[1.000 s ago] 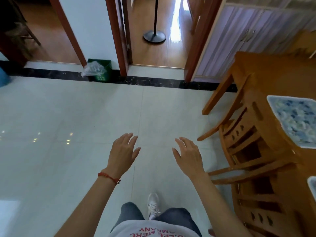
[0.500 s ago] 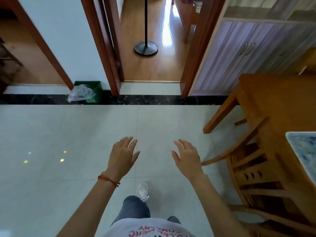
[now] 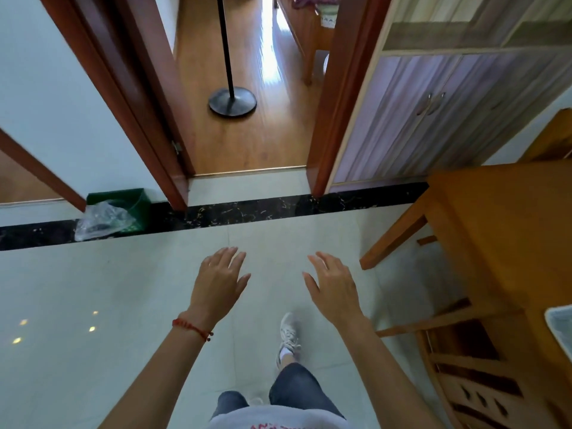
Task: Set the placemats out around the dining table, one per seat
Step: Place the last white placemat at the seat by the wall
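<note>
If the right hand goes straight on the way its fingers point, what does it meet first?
Nothing close: the right hand hangs open over bare floor tile. Its fingers point ahead and slightly left, toward the black marble strip and the open doorway. The way looks free, though depth is unclear.

A home: wooden dining table (image 3: 507, 218), chairs (image 3: 473, 376), bedroom doorways (image 3: 247, 88).

I see bare forearms, a red string bracelet (image 3: 192, 329) on my left wrist, dark jeans (image 3: 294, 387), a white sneaker (image 3: 289, 331), grey red-lettered shirt (image 3: 272, 421).
</note>
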Demonstrator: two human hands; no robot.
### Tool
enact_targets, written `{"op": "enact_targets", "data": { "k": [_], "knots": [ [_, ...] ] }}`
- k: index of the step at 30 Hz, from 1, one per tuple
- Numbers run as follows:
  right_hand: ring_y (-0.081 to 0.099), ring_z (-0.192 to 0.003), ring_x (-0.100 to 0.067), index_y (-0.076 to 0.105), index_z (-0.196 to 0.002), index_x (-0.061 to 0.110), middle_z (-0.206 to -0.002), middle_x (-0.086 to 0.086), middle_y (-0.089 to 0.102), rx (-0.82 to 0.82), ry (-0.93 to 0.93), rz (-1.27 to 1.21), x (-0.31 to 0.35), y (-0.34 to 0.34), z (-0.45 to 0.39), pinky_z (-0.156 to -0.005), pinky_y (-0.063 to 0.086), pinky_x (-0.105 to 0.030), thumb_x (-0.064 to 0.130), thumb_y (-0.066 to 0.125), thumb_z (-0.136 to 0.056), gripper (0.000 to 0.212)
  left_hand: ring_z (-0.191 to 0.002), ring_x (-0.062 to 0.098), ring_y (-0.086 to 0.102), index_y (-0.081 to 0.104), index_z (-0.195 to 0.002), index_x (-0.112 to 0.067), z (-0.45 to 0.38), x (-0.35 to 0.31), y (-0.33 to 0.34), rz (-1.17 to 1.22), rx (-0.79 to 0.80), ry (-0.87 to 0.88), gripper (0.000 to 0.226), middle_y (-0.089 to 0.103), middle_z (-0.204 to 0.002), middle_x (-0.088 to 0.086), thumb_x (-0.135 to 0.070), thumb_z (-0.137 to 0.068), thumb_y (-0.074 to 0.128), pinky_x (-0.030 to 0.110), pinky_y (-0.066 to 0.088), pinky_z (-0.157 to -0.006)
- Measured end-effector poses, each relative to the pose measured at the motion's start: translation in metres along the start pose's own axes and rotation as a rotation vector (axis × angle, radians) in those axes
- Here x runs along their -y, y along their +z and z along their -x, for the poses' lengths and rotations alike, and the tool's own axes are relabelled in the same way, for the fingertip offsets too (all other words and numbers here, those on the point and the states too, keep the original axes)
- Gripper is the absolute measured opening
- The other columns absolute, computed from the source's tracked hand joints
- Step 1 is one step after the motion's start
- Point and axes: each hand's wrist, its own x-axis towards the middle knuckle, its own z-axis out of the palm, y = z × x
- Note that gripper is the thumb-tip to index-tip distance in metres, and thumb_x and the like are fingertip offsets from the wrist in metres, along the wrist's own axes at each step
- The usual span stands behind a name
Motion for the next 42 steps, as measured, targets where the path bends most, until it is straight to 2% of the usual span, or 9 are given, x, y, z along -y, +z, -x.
{"op": "enact_targets", "data": {
  "k": [4, 7, 11, 20, 30, 38, 40, 42],
  "knots": [
    [0.067, -0.092, -0.026, 0.066, -0.105, 0.009, -0.103, -0.012, 0.069, 0.023, 0.024, 0.022, -0.038, 0.008, -0.068, -0.077, 0.054, -0.037, 0.046, 0.021, -0.094, 0.060, -0.096, 0.036, 0.066, 0.066, -0.104, -0.002, -0.076, -0.002, 0.014, 0.009, 0.021, 0.003, 0.049, 0.068, -0.105, 0.019, -0.022, -0.063, 0.083, 0.048, 0.054, -0.078],
    [0.067, -0.093, -0.026, 0.066, -0.106, 0.009, -0.105, -0.011, 0.069, 0.017, 0.038, 0.032, -0.065, 0.006, -0.113, -0.078, 0.054, -0.037, 0.048, 0.017, -0.095, 0.063, -0.097, 0.035, 0.066, 0.066, -0.105, -0.003, -0.132, -0.006, 0.017, 0.015, 0.028, 0.015, 0.049, 0.069, -0.105, 0.018, -0.022, -0.063, 0.083, 0.047, 0.054, -0.078],
    [0.068, -0.091, -0.026, 0.068, -0.103, 0.009, -0.103, -0.011, 0.070, 0.021, 0.071, 0.059, -0.094, 0.003, -0.164, -0.076, 0.054, -0.038, 0.041, 0.034, -0.086, 0.049, -0.099, 0.035, 0.065, 0.066, -0.105, -0.002, -0.196, -0.009, 0.018, 0.012, 0.022, 0.034, 0.049, 0.068, -0.107, 0.018, -0.023, -0.064, 0.082, 0.046, 0.053, -0.080],
    [0.068, -0.089, -0.024, 0.068, -0.100, 0.009, -0.099, -0.009, 0.070, -0.038, 0.160, 0.086, -0.147, 0.009, -0.256, -0.075, 0.055, -0.033, 0.038, 0.038, -0.082, 0.045, -0.098, 0.032, 0.066, 0.067, -0.105, -0.005, -0.336, -0.011, 0.038, 0.010, 0.026, 0.174, 0.049, 0.069, -0.106, 0.015, -0.025, -0.063, 0.083, 0.044, 0.053, -0.082],
    [0.067, -0.093, -0.023, 0.066, -0.105, 0.010, -0.104, -0.010, 0.068, -0.074, 0.421, 0.105, -0.200, 0.016, -0.359, -0.077, 0.055, -0.034, 0.035, 0.039, -0.083, 0.043, -0.097, 0.032, 0.066, 0.067, -0.104, -0.007, -0.502, -0.015, 0.055, 0.014, 0.079, 0.432, 0.047, 0.070, -0.105, 0.014, -0.025, -0.063, 0.082, 0.042, 0.054, -0.078],
    [0.066, -0.092, -0.027, 0.064, -0.106, 0.008, -0.107, -0.012, 0.067, -0.118, 0.703, 0.118, -0.241, 0.001, -0.390, -0.076, 0.054, -0.037, 0.036, 0.039, -0.084, 0.043, -0.100, 0.030, 0.065, 0.064, -0.107, -0.009, -0.596, -0.060, 0.073, 0.136, 0.099, 0.682, 0.043, 0.068, -0.107, 0.011, -0.027, -0.070, 0.077, 0.040, 0.053, -0.081],
    [0.066, -0.094, -0.028, 0.064, -0.108, 0.010, -0.109, -0.011, 0.067, -0.127, 0.764, 0.120, -0.253, -0.007, -0.390, -0.078, 0.054, -0.038, 0.038, 0.038, -0.086, 0.044, -0.099, 0.028, 0.065, 0.065, -0.105, -0.010, -0.614, -0.081, 0.075, 0.154, 0.080, 0.744, 0.037, 0.069, -0.106, 0.009, -0.030, -0.075, 0.071, 0.039, 0.053, -0.081],
    [0.065, -0.096, -0.029, 0.063, -0.109, 0.011, -0.111, -0.011, 0.066, -0.136, 0.814, 0.123, -0.268, -0.015, -0.389, -0.080, 0.053, -0.038, 0.042, 0.033, -0.089, 0.048, -0.097, 0.025, 0.065, 0.066, -0.103, -0.011, -0.630, -0.102, 0.078, 0.161, 0.098, 0.788, 0.038, 0.069, -0.103, 0.005, -0.038, -0.080, 0.051, 0.036, 0.053, -0.082]
  ]
}}
